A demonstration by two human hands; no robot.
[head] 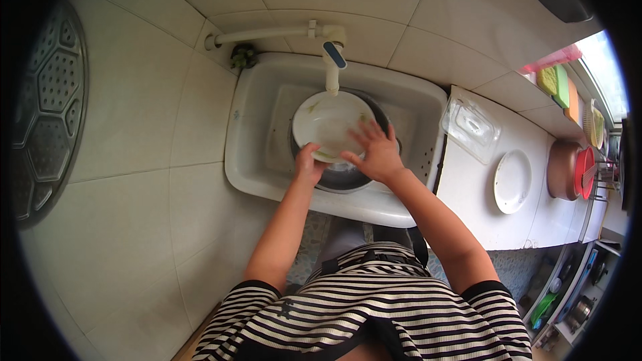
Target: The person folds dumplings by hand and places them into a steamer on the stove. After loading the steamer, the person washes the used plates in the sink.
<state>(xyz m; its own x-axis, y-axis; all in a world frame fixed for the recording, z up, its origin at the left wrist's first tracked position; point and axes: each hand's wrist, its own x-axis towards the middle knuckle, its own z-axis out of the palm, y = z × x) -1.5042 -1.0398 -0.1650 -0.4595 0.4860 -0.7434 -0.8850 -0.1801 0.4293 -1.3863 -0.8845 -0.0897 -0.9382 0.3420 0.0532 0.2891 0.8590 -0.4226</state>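
Note:
A white plate (pixel 326 123) with green food bits on it is tilted beneath the tap (pixel 333 72), above a round metal basin (pixel 346 181) in the white sink (pixel 256 185). My left hand (pixel 310 165) grips the plate's lower left rim, thumb on top. Fingers spread and slightly blurred, my right hand (pixel 376 153) is over the right side of the plate; whether its fingertips touch the surface cannot be told. The lower part of the basin shows below the plate, and the rest is mostly hidden by the plate and my hands.
Right of the sink, a white counter (pixel 466 190) bears a clear plastic lid (pixel 471 125), a white oval plate (pixel 512 181), a brown pot (pixel 563 169) and a red basket (pixel 584 173). Sponges (pixel 554 85) stand on the window ledge. A small plant (pixel 244 56) is at the sink's back left corner.

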